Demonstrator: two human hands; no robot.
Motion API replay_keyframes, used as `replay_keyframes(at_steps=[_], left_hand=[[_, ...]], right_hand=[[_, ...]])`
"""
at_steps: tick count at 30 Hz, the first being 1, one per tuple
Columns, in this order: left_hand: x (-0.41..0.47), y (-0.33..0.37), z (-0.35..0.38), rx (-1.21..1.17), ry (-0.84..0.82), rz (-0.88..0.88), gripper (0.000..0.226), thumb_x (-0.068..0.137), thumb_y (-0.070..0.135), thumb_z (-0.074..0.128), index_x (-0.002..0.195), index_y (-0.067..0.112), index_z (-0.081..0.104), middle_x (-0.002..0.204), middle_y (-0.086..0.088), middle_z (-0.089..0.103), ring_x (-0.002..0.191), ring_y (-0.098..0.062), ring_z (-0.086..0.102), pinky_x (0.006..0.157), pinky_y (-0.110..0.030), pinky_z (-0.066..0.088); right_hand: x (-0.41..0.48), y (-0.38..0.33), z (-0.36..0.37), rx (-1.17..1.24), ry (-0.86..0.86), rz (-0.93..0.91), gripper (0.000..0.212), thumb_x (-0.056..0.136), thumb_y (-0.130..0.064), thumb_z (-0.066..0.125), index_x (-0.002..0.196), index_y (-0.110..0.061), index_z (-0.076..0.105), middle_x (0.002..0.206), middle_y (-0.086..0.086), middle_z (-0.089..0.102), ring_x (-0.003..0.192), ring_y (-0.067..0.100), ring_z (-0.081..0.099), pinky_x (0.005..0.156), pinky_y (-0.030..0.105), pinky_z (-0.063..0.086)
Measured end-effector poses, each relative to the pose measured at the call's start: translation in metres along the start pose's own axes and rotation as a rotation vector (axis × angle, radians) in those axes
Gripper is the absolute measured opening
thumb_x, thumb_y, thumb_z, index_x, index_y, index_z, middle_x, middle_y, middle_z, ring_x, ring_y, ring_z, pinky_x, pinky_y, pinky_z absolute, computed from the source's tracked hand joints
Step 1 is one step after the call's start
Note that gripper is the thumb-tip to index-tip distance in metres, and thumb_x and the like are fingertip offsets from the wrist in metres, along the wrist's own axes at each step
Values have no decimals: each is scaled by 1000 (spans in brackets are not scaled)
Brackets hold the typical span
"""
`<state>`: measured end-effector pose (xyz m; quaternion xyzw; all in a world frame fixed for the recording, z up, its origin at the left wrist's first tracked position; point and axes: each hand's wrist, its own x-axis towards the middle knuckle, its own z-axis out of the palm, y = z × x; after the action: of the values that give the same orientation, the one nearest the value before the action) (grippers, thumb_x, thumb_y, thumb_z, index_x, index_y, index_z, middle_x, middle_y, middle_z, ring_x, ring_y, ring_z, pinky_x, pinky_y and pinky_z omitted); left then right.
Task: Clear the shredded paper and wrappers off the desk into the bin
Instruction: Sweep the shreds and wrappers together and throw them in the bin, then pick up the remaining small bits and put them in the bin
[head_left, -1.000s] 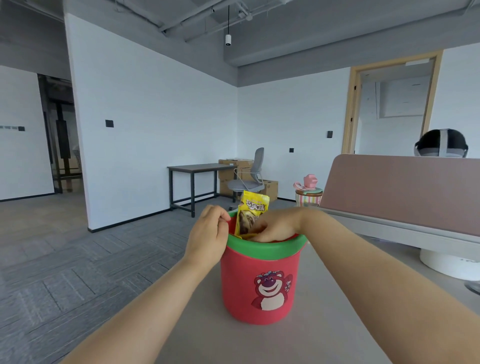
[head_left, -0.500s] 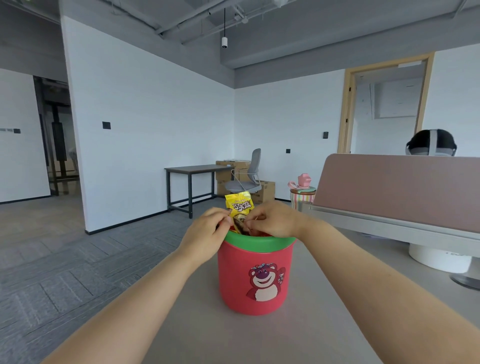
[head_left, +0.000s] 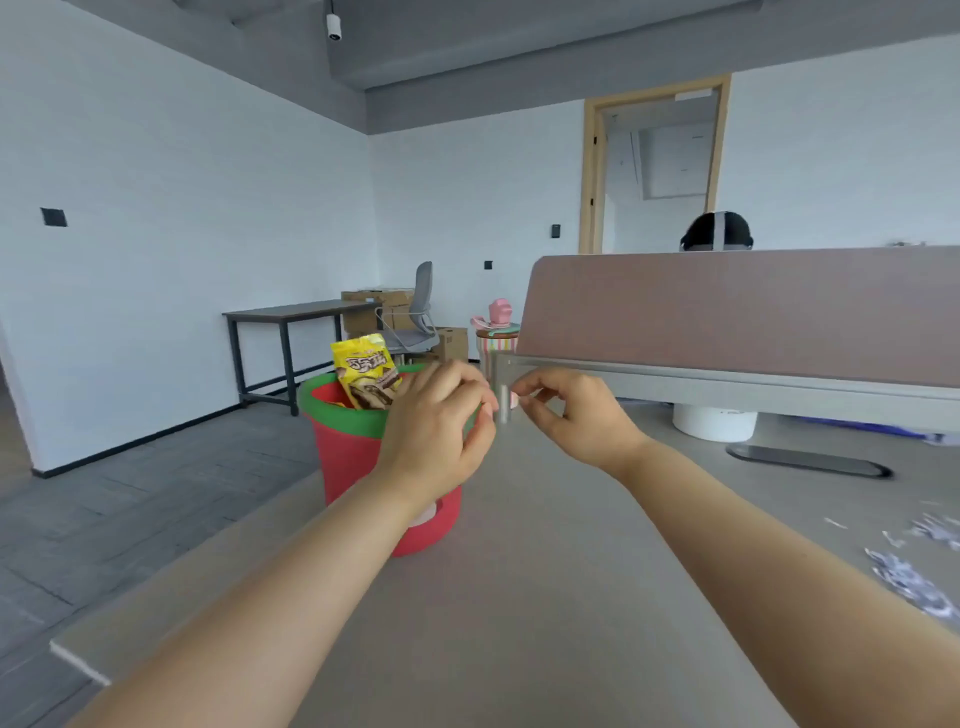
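A red bin (head_left: 347, 457) with a green rim stands on the grey desk (head_left: 519, 597) near its left edge. A yellow snack wrapper (head_left: 366, 376) sticks upright out of the bin. My left hand (head_left: 439, 426) hovers just right of the bin's rim, fingers loosely curled, with nothing visible in it. To its right my right hand (head_left: 569, 410) is also held above the desk, thumb and fingers pinched with nothing seen between them. Shredded paper (head_left: 904, 566) lies scattered at the desk's right edge.
A pink-brown divider panel (head_left: 743, 312) on a grey rail runs along the back of the desk, with a person's head showing behind it. A white round base (head_left: 714, 421) and a dark flat stand (head_left: 810, 460) sit under it. Beyond are a table, chair and boxes.
Both hands have come out of the bin and moved right, leaving the yellow wrapper standing in it. My view has turned right, bringing the shredded paper into sight.
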<state>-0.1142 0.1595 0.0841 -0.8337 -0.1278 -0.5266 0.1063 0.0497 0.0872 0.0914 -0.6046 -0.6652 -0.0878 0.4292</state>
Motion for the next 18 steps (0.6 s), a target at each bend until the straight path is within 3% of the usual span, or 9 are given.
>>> replay_keyframes(at_steps=[4,7,9,11,14,16,18], left_hand=[[-4,54,62,-170,-181,25,20,78,20,44,73,12,62,84,-5,62,81,-20,56,72,-30,40],[-12,97,108,-285,-425,-25,26,82,27,41,86,13,63,102,-5,60,96,-26,59,80,-37,50],[-17,125,132,-347,-640,-66,26,88,30,48,106,15,58,124,-2,51,118,-22,48,96,-38,44],[-24,150,151,-397,-919,-55,51,87,46,49,131,21,40,148,1,28,138,-19,25,112,-34,27],[-34,181,167,-354,-1247,44,95,74,69,50,145,29,0,157,5,-10,144,-21,-14,118,-47,5],[-38,194,176,-277,-1346,127,107,68,76,48,143,31,-13,155,2,-20,141,-25,-23,116,-55,-2],[-36,204,186,-246,-1367,167,113,63,83,43,142,30,-17,155,0,-22,141,-27,-23,114,-57,-7]], right_hand=[[-63,48,-54,-125,-41,172,15,85,-10,56,95,-9,67,94,6,70,79,21,62,76,21,46],[-116,74,-95,-217,-57,330,15,86,-13,56,95,-12,68,93,4,70,75,17,58,67,8,39],[-150,87,-122,-293,-71,441,16,86,-19,56,99,-16,67,98,2,70,81,16,60,68,9,37],[-183,97,-148,-340,-129,573,27,83,-30,61,109,-22,61,111,1,66,102,19,59,81,18,39],[-232,104,-179,-441,-372,778,77,69,-57,66,135,-34,34,146,-4,37,138,21,26,112,38,26],[-259,106,-192,-504,-526,887,101,61,-71,62,141,-41,9,157,-8,8,145,22,-3,118,50,6],[-280,110,-196,-552,-600,952,109,58,-79,56,141,-44,-6,157,-7,-11,143,23,-18,116,56,-5]])
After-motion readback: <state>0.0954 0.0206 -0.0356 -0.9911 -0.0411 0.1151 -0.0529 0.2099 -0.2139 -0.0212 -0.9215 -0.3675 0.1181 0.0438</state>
